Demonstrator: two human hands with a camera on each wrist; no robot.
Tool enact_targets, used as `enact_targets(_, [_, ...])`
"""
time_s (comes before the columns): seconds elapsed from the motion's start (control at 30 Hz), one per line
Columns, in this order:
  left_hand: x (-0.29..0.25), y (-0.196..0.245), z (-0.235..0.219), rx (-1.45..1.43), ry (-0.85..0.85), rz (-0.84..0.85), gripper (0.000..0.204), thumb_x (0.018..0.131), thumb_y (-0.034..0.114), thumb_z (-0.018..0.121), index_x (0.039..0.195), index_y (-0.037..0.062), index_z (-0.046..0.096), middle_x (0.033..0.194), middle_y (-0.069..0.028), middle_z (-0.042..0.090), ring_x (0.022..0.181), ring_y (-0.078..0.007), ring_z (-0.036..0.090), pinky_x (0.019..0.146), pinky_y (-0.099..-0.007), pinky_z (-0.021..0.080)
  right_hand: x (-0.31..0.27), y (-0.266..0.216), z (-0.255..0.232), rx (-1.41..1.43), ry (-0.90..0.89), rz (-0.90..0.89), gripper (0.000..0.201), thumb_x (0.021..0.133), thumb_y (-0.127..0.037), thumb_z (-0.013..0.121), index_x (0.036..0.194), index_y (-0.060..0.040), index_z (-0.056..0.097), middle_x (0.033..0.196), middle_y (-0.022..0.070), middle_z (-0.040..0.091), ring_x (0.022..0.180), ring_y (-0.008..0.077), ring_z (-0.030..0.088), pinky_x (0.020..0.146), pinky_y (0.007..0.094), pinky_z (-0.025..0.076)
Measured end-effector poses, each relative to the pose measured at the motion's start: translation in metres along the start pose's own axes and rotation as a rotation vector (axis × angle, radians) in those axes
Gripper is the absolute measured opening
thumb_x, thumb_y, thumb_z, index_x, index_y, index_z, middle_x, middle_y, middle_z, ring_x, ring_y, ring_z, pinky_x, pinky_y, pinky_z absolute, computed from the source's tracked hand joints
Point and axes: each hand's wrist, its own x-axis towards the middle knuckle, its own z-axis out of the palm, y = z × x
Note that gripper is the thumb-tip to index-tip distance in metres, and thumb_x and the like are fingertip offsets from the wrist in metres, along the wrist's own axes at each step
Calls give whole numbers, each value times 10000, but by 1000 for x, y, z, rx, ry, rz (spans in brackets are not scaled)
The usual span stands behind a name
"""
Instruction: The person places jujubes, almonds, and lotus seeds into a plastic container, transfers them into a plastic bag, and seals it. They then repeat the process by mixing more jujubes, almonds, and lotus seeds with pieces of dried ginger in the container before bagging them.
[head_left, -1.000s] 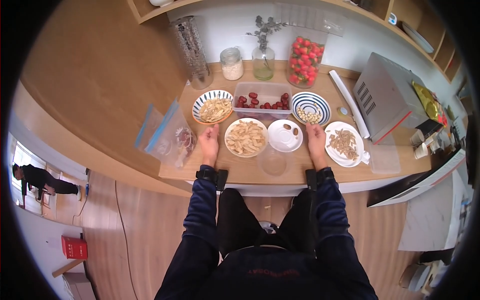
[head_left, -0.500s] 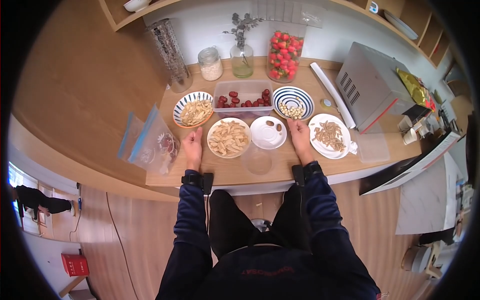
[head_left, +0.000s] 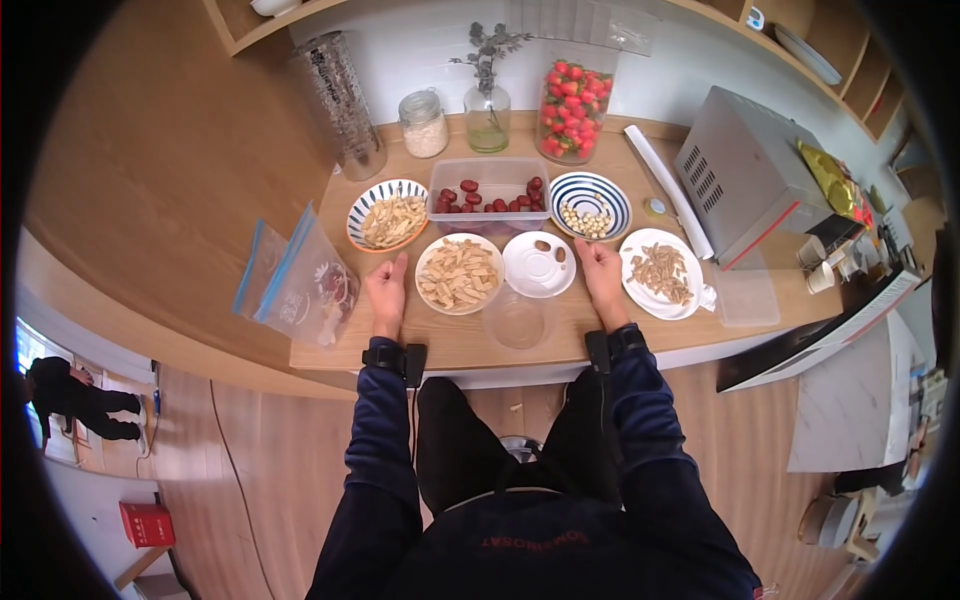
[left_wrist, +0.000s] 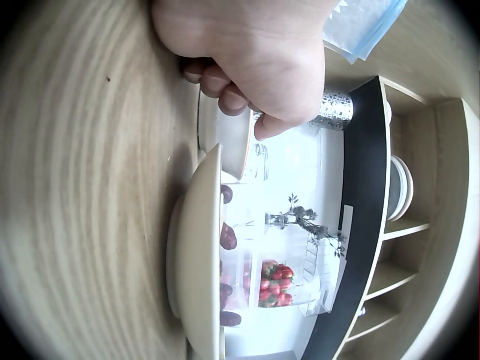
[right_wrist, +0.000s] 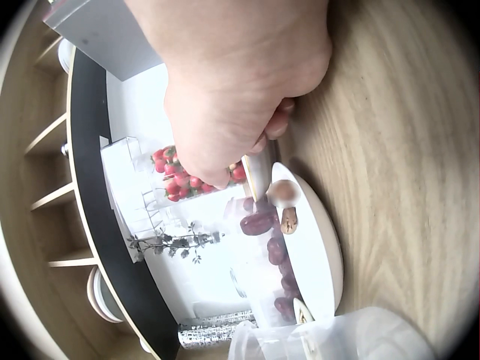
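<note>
My left hand (head_left: 386, 293) rests on the tabletop, left of a white plate of pale dried strips (head_left: 460, 273). My right hand (head_left: 603, 283) rests between a small plate (head_left: 535, 284) with brown pieces and an oval plate (head_left: 657, 301) of brownish slivers. Both hands hold nothing. In the left wrist view, the left hand's (left_wrist: 251, 60) fingers hang loosely curled near the plate's side (left_wrist: 193, 255). The right wrist view shows the right hand (right_wrist: 232, 90) likewise loosely curled, beside the small plate (right_wrist: 319, 255); its far fingers are partly hidden.
Behind stand an orange-rimmed bowl (head_left: 356, 223), a clear box of red dates (head_left: 488, 172), a blue-striped bowl (head_left: 590, 190), jars and a strawberry container (head_left: 573, 110). A clear cup (head_left: 517, 322) is in front, zip bags (head_left: 310, 290) left, a grey appliance (head_left: 745, 165) right.
The head view has shifted, moving the tabletop leftward in the picture. Both hands keep their places among the plates. In the far left background, a person's pose has changed.
</note>
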Motion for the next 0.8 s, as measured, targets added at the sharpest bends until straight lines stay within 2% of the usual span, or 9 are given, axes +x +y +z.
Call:
enact_targets(0.53, [-1, 1, 1, -36, -17, -10, 517, 973, 177, 708, 587, 77, 378, 593, 89, 350, 588, -33, 263, 495, -278, 209, 4, 12, 1, 7, 6, 19, 500, 966, -229, 713, 592, -27, 450, 556, -56, 393, 574, 44, 314, 486, 290, 267])
enact_targets(0.63, [-2, 3, 1, -38, -18, -17, 518, 974, 175, 706, 587, 80, 375, 594, 91, 348, 586, -33, 261, 495, -278, 209, 4, 12, 0, -2, -9, 9, 493, 999, -218, 680, 583, -107, 439, 578, -98, 401, 565, 20, 298, 497, 245, 230])
enact_targets(0.8, [0, -3, 2, -56, -17, -13, 522, 972, 180, 708, 584, 79, 373, 588, 89, 346, 582, -35, 261, 494, -282, 212, 4, 13, 0, 25, -17, 9, 490, 993, -214, 685, 586, -86, 442, 567, -89, 396, 558, 26, 300, 488, 258, 232])
